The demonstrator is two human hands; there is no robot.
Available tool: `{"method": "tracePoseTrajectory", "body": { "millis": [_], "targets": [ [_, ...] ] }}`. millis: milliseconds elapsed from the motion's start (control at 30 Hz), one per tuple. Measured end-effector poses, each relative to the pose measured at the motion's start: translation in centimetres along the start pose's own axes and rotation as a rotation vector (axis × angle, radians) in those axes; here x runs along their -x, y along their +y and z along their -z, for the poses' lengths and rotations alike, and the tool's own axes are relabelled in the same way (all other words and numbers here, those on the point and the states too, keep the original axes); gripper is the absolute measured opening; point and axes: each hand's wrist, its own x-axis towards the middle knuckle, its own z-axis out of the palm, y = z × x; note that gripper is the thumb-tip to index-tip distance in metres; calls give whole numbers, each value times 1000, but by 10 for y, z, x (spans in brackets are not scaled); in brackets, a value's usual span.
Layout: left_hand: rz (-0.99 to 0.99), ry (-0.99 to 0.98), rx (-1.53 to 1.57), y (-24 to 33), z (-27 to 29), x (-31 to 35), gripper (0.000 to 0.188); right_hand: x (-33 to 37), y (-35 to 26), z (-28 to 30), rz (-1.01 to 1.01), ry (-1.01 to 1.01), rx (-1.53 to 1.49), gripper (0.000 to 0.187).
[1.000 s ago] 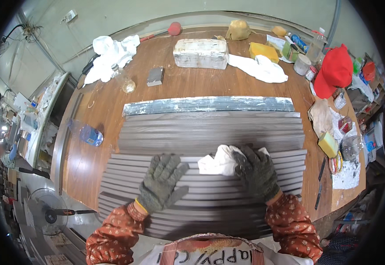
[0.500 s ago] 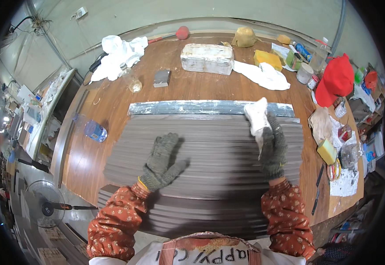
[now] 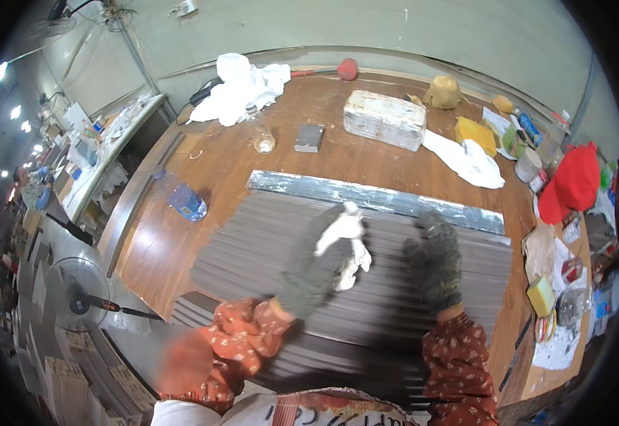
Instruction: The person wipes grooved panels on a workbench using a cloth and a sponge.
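Grey-brown wood-grain strips [image 3: 253,234] lie side by side on the wooden table, with a paint-smeared metal straight bar [image 3: 373,197] along their far edge. My left hand [image 3: 308,273], in a dark grey knitted glove, is closed on a crumpled white cloth [image 3: 343,231] over the middle of the strips; motion blurs its fingers. To the right, my right hand [image 3: 437,266] in a matching glove is over the strips with thumb and fingers apart, holding nothing. Whether its palm touches the strips cannot be told.
Behind the bar stand a white-smeared block [image 3: 384,121] and a small grey block [image 3: 309,138]. A plastic bottle [image 3: 187,201] lies at left. At right are a red cap [image 3: 569,184], a yellow sponge [image 3: 541,296] and a thin black tool [image 3: 515,351]. A fan [image 3: 79,302] stands beyond the left edge.
The white cloth has passed from my right hand to my left. My left hand has moved right and closed on it; my right hand is now empty. The whole view has shifted and tilted.
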Motion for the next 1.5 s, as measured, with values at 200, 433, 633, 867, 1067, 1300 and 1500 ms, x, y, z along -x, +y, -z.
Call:
{"method": "tracePoseTrajectory", "body": {
  "millis": [200,433,633,867,1067,1300,1500],
  "targets": [
    [-592,-285,-1615,-81,21,-38,53,-11,33,-39,-268,-381,468,63],
    [-416,-169,-1802,-23,119,-30,49,-18,25,-25,-228,-320,355,56],
    [376,393,-1091,32,191,-35,56,-11,43,-22,-266,-415,439,65],
    [543,516,-987,49,216,-98,50,-6,35,-25,-301,-378,365,62],
    [432,478,-1420,45,200,-101,64,-16,23,-20,-303,-450,376,67],
    [648,337,-1269,65,211,-113,72,-11,35,-32,-245,-413,427,68],
    [617,420,-966,55,228,-103,64,-9,33,-30,-253,-342,411,64]
  ]
}}
